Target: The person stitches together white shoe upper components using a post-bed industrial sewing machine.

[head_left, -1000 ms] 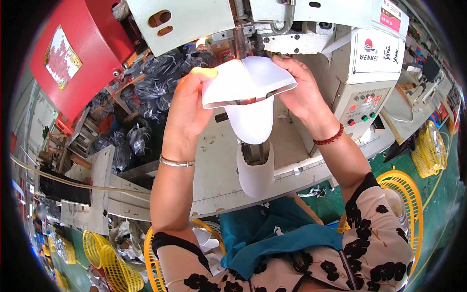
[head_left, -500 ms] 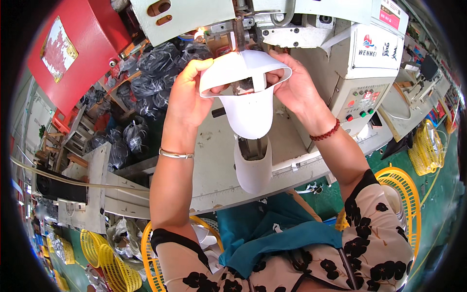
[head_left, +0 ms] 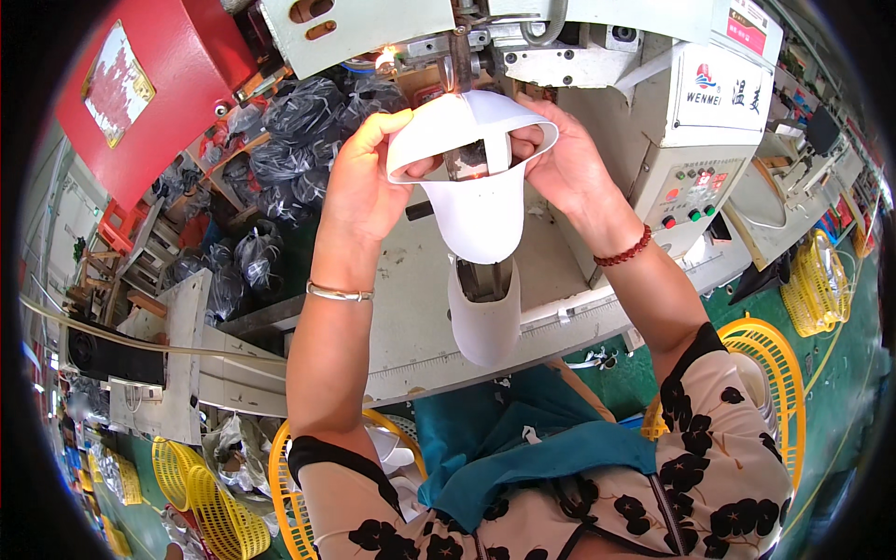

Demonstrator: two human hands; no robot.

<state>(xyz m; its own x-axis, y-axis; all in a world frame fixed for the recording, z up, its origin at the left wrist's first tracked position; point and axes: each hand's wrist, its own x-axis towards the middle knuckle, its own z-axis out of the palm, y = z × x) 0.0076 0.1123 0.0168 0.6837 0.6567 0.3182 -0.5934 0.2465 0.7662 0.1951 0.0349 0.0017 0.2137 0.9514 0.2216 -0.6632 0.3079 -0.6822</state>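
A smooth white piece shaped like a shoe upper [head_left: 431, 131] is held with its wide opening toward me, under an upright metal tool [head_left: 459, 62] of the machine. My left hand [head_left: 362, 182] grips its left edge, thumb on top and fingertips inside the opening. On the opposite edge my right hand [head_left: 571, 166] is closed, its fingers curled into the opening. A metal post shows inside the piece. Below hangs a white rounded flap [head_left: 474, 219]; I cannot tell whether it is joined. Lower still, a white rounded cover [head_left: 487, 327] surrounds a metal bracket.
The grey machine's control box [head_left: 695, 187] with coloured buttons stands at right. A red cabinet [head_left: 173, 56] is at upper left, near black plastic bags [head_left: 299, 121]. Yellow baskets [head_left: 779, 373] flank me. A small flame [head_left: 387, 61] burns left of the tool.
The white piece has turned very slightly and shifted a little under the tool. Both hands keep their hold. A bright glint now shows at the tool's lower end.
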